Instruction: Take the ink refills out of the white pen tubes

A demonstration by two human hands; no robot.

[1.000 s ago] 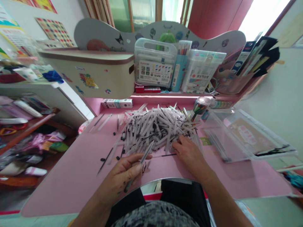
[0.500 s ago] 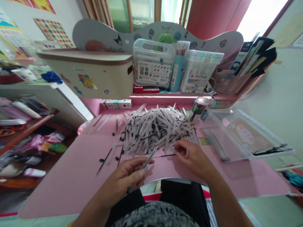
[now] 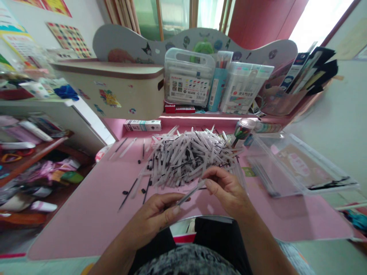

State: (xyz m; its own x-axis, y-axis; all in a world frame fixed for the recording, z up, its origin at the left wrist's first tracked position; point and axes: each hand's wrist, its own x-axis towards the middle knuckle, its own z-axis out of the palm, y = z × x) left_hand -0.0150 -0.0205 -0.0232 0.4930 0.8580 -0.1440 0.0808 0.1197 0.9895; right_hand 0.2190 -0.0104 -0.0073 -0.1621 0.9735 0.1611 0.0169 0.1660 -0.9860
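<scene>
Two-handed: grips a slim pen low over the pink desk in the curled left hand; pinches its far tip closely with the right hand. Probably fitting that end; calls next for steady alignment. Beyond: heaped pale tubes.

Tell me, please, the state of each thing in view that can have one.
Pen: held, slanting.
Left hand: closed around the pen.
Right hand: at the pen's far end, grip unclear.
Pen pile: loose, heaped on the desk.
Jar: upright.
Handled case: upright, apparently shut.
Pen cup: upright, filled.
Clear box: holds brown card.
Carton: lying flat.
</scene>
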